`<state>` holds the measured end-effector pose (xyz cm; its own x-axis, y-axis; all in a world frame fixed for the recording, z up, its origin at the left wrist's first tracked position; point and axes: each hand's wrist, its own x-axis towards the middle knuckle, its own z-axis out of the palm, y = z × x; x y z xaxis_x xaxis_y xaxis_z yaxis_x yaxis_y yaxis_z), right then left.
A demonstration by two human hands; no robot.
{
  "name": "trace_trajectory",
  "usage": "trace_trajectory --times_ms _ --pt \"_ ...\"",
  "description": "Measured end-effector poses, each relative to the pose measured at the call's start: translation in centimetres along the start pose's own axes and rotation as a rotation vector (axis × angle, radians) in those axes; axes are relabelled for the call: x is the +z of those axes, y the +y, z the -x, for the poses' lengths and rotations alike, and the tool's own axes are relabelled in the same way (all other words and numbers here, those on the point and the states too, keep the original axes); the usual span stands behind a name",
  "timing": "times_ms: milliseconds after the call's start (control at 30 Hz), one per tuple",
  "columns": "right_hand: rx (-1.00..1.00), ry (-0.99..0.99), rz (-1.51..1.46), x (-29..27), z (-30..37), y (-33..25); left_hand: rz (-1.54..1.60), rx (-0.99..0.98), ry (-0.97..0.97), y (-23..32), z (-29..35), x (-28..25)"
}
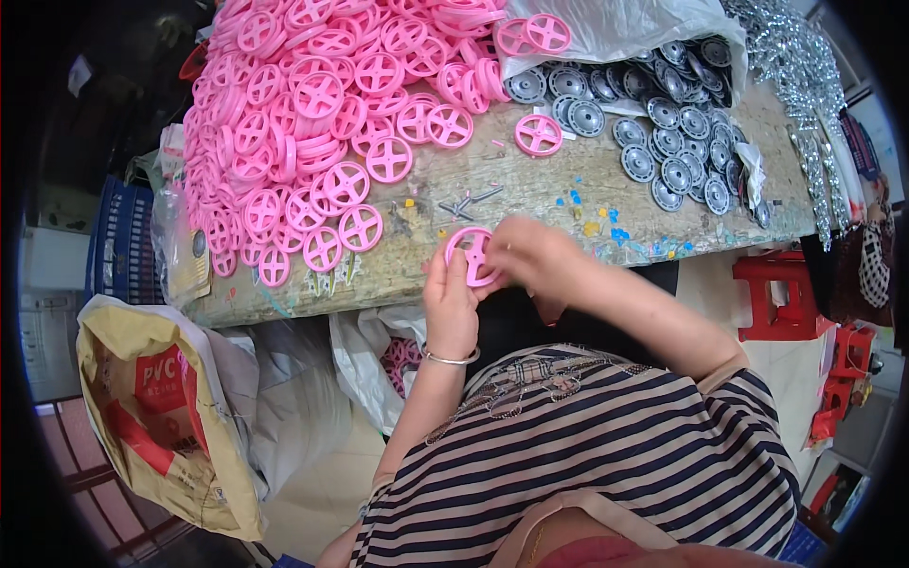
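Observation:
A pink plastic wheel with crossed spokes is upright at the table's front edge. My left hand grips its lower left rim between thumb and fingers. Close against the wheel's right side is my right hand, smeared by motion, so its fingers and anything in them do not show clearly. Just beyond lie several small dark grey pins. A large heap of the same pink wheels covers the table's left and back. One loose pink wheel lies farther back, near grey disc-shaped wheel covers.
A white plastic bag spills the grey covers onto the worn wooden table. Silver tinsel hangs at the right end. An open yellow sack stands on the left floor. Red stools stand at the right.

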<state>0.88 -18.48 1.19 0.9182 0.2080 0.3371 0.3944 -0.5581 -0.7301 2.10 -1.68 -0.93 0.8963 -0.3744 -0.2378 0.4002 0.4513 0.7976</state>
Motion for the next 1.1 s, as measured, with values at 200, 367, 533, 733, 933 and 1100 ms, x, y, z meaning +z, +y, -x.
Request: trace_trajectory --times_ms 200,367,533,733,933,1100 --pt "0.19 0.521 0.475 -9.9 -2.5 13.2 -0.064 -0.072 -0.03 -0.1 0.5 0.4" --pt "0.484 0.325 0.563 -11.1 -3.1 13.5 0.022 -0.123 -0.073 0.3 1.0 1.0" --pt "0.494 0.373 0.163 -11.4 -3.1 10.5 -0.017 -0.113 -0.085 0.6 0.9 0.3" --pt "0.561 0.038 -0.348 -5.5 -1.8 -1.3 -0.051 -0.03 -0.074 0.6 0.7 1.2" --pt "0.123 0.093 0.025 -1.5 0.3 -1.3 -0.049 0.028 -0.101 0.8 1.4 1.5" --pt "0.569 -0.095 -0.447 -1.5 0.0 -1.3 -0.053 0.003 -0.159 1.1 2.0 1.2"
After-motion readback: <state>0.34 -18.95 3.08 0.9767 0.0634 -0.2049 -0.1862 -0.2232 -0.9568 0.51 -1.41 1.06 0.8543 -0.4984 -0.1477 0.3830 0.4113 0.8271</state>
